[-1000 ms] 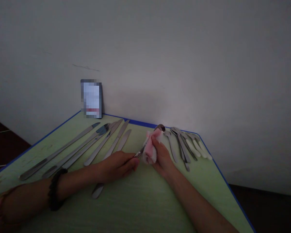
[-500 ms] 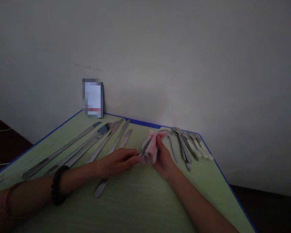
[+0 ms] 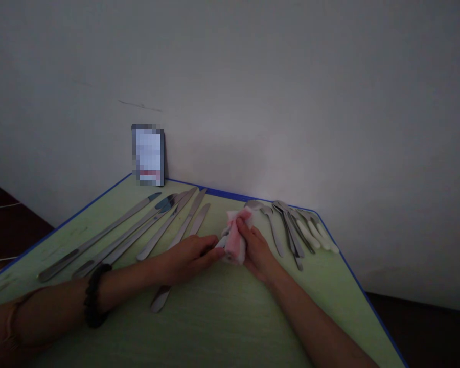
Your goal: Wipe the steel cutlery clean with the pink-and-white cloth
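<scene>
My left hand (image 3: 191, 255) rests on the green table (image 3: 214, 327) with its fingers closed round the handle of a metal spoon (image 3: 252, 205). Only the spoon's bowl pokes out beyond the cloth. My right hand (image 3: 253, 246) is closed on a pink and white cloth (image 3: 233, 237) that is wrapped round the spoon's shaft, just right of my left fingertips. A dark bead bracelet (image 3: 94, 294) sits on my left wrist.
Several table knives (image 3: 153, 230) lie fanned out to the left, one partly under my left forearm. Several spoons (image 3: 291, 227), some white-handled, lie in a row at the right. A small card (image 3: 148, 155) leans on the wall at the table's far corner.
The cloth in my right hand has slid along the spoon toward my left hand, then back up and down again; the spoon's bowl shows past the cloth again. My left hand has barely moved.
</scene>
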{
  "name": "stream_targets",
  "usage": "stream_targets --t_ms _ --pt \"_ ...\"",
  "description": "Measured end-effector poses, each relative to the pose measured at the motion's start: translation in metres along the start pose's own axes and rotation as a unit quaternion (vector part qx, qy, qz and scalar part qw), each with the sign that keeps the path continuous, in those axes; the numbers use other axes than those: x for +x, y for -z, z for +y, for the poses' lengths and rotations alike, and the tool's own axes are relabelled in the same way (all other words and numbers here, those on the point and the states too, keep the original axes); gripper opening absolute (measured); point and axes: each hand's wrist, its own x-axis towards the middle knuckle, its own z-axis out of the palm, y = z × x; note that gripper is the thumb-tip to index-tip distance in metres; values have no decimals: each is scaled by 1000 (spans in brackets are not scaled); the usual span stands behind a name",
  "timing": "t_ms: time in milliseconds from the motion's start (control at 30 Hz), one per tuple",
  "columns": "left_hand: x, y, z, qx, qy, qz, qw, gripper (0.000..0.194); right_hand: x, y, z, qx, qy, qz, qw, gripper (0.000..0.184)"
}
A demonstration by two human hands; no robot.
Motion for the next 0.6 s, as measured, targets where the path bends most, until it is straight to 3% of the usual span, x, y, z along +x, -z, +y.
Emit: stream_targets --t_ms 233,500,600 --pt "-3 3 6 -9 -36 -51 998 30 5 -1 -4 123 -33 44 991 37" --pt "-4 1 2 -101 1 -58 993 34 4 4 -1 91 6 47 995 34" --pt "-2 0 0 -91 1 -40 995 36 1 2 0 39 7 5 999 36"
